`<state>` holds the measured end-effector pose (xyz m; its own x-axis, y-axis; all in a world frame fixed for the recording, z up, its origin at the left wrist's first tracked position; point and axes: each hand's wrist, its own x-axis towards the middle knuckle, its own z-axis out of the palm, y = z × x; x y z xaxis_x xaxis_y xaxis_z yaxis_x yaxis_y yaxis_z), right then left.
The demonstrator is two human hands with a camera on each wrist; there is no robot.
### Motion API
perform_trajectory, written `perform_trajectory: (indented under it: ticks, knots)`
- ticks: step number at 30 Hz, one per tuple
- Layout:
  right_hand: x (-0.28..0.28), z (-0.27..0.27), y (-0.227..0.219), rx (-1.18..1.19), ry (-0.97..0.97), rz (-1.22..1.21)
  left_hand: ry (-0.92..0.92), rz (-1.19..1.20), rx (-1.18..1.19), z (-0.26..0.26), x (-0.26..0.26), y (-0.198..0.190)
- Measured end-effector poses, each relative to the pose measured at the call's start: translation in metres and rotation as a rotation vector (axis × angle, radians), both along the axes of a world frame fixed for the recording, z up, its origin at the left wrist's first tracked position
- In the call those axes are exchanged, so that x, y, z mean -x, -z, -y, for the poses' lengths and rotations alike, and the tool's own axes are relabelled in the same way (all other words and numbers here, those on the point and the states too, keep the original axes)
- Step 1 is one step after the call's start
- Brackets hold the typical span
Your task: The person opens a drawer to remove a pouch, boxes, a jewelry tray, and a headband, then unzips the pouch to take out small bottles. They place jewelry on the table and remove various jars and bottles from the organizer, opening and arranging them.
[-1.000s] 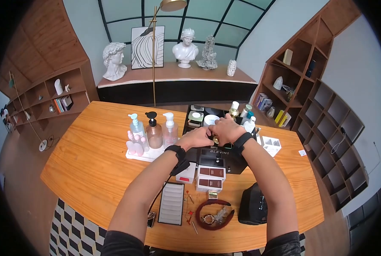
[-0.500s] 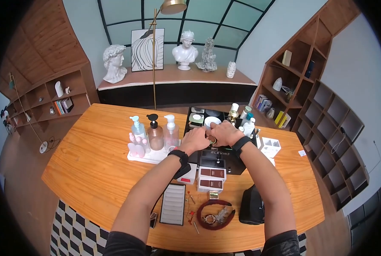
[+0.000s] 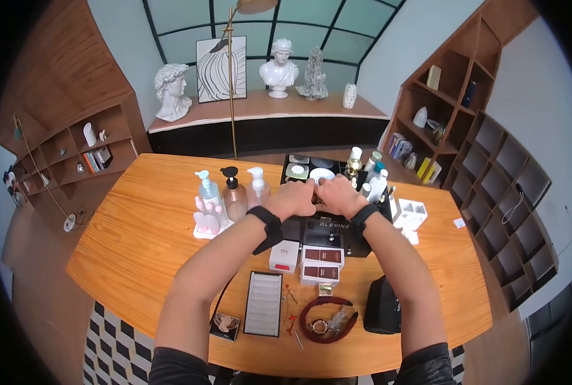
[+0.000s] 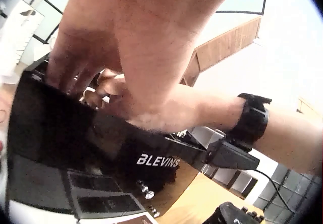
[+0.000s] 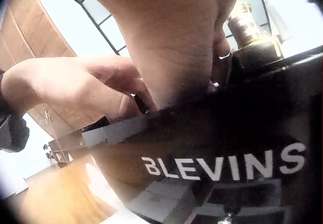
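Note:
Both hands reach into the open top of a glossy black box (image 3: 292,228) lettered BLEVINS. The left hand (image 3: 294,199) bends its fingers down behind the front wall, beside the right hand (image 3: 339,195). In the left wrist view the left hand (image 4: 121,47) hangs over the rim of the box (image 4: 60,133), its fingertips hidden. In the right wrist view the right hand (image 5: 174,37) dips past the box's front wall (image 5: 237,128). Whatever the fingers touch inside is hidden. A white round jar (image 3: 322,174) and a green-white compact (image 3: 297,172) lie in the box behind them.
Pump bottles (image 3: 234,200) stand left of the box, with a white organizer (image 3: 411,215) on its right. In front lie small boxes (image 3: 320,273), a grey tray (image 3: 263,304), a dark red headband (image 3: 308,328) and a black pouch (image 3: 382,307). Tall bottles (image 3: 377,186) fill the box's right side.
The gold-rimmed round item seen earlier between the hands is no longer visible in the head view. The left hand has shifted slightly right, and the view has moved a little.

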<state>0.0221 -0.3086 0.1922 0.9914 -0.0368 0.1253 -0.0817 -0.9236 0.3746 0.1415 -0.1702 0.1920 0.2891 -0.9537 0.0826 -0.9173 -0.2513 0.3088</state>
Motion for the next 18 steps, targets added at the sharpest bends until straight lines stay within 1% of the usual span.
perform_trajectory:
  ticks: [2,4,5,6,8,9,11,15,17,18]
  knots:
    - [-0.001,-0.006,-0.004,-0.041,0.002,0.006,0.014,-0.102,-0.098,0.006,-0.007,-0.003]
    - [0.001,-0.007,-0.004,-0.137,-0.062,0.008,0.013,-0.07,-0.11,0.009,-0.01,0.0]
    - [0.002,-0.011,-0.008,-0.208,-0.045,-0.027,0.003,-0.04,-0.11,0.012,-0.011,0.002]
    - [0.002,-0.009,-0.006,-0.209,-0.043,-0.029,0.005,-0.043,-0.11,0.015,-0.011,0.004]
    - [-0.002,-0.008,-0.002,-0.332,-0.009,-0.093,-0.011,-0.04,-0.122,0.018,-0.014,0.009]
    - [-0.003,-0.007,-0.001,-0.333,-0.012,-0.094,-0.014,-0.04,-0.123,0.018,-0.016,0.011]
    - [-0.004,-0.009,-0.003,-0.456,0.054,-0.072,0.023,0.039,-0.051,0.016,-0.018,0.012]
    - [-0.009,-0.008,0.003,-0.512,0.093,-0.043,0.02,0.025,0.025,0.006,-0.015,0.008]
    - [-0.01,-0.012,0.005,-0.514,0.117,-0.04,0.065,0.136,0.054,-0.002,-0.01,0.005]
    - [-0.01,-0.013,0.006,-0.511,0.113,-0.047,0.059,0.131,0.056,-0.002,-0.009,0.004]
